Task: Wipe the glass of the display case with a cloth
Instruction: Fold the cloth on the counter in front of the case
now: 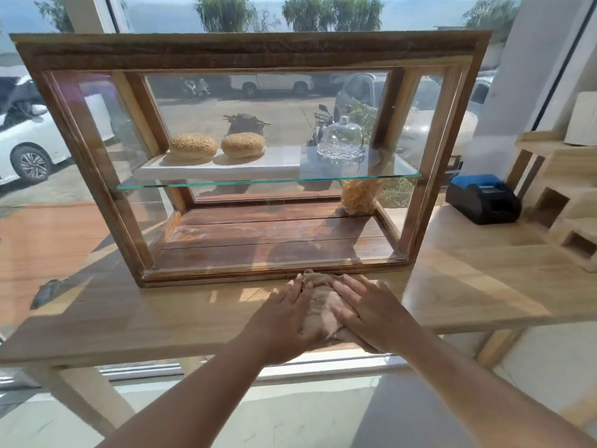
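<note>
Pressing cloth [323, 305] flat: left hand [284, 318], right hand [371, 313], seemingly open.

A display case [252, 56] of dark, grainy wood with clear, glossy glass panes. Inside it, a smooth glass shelf [268, 182] and a shiny glass dome [343, 132]. In front of it, a soft, matt brown cloth [323, 305] on a pale, smooth wooden table [468, 286].

Tan cloth [323, 302], brown wooden display case [252, 50]
</note>
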Demonstrator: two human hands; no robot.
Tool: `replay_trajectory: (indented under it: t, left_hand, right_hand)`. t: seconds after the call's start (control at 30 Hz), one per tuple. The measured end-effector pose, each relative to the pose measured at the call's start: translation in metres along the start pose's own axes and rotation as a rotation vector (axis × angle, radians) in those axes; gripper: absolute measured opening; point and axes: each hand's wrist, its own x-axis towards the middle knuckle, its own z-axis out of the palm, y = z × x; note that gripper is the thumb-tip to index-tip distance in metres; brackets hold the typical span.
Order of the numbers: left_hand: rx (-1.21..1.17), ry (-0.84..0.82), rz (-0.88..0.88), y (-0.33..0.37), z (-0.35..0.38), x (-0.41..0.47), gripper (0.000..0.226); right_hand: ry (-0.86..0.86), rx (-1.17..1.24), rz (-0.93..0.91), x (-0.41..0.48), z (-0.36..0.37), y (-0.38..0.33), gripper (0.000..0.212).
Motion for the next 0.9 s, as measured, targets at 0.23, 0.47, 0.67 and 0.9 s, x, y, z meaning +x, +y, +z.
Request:
replay_trajectory:
  t: [0.23, 0.47, 0.67, 0.9]
  left_hand:
    - [-0.11, 0.041, 0.081, 0.096, 0.018, 0.069, 0.097]
    - [-0.12, 0.046, 0.171, 0.169, 0.023, 0.109, 0.096]
    - [-0.119, 0.062, 0.264, 0.173, 0.03, 0.132, 0.076]
    - [-0.081, 0.087, 0.214, 0.19, 0.031, 0.163, 0.078]
  right_hand:
    - [0.012, 0.016, 0.296, -0.046, -0.012, 0.094, 0.061]
    - [0.277, 0.17, 0.417, -0.071, -0.004, 0.124, 0.045]
    - [0.071, 0.172, 0.472, -0.074, -0.004, 0.171, 0.053]
    - [0.017, 0.161, 0.514, -0.06, -0.01, 0.206, 0.055]
